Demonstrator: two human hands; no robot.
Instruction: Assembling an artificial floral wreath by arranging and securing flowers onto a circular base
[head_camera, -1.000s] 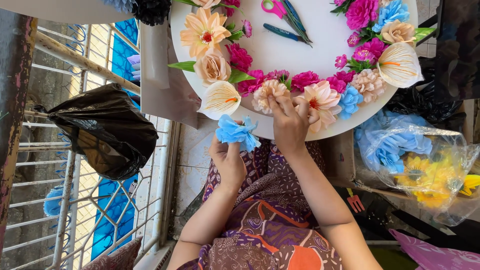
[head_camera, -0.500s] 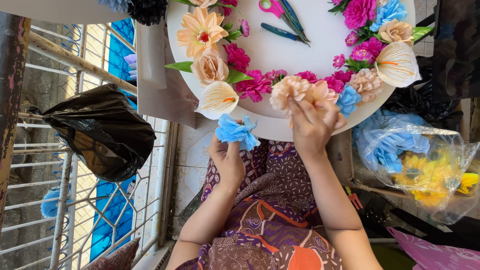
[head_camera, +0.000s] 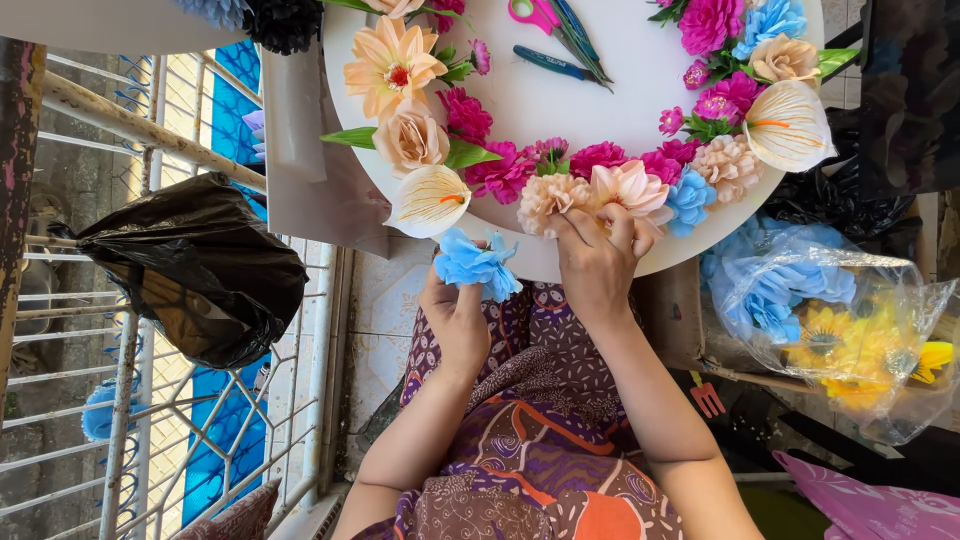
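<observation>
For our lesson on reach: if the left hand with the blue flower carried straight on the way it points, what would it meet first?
Probably the white calla-style flower at the round white board's near rim, just beyond the blue flower in the left hand; depth is unclear.

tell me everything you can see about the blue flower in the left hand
The blue flower is a small artificial bloom of light blue, ruffled petals that look like crepe paper or fabric. No stem shows. The left hand pinches it from below with its fingertips, holding it just off the near edge of the round white board, below a white lily. It seems not yet fixed to the board.
</observation>
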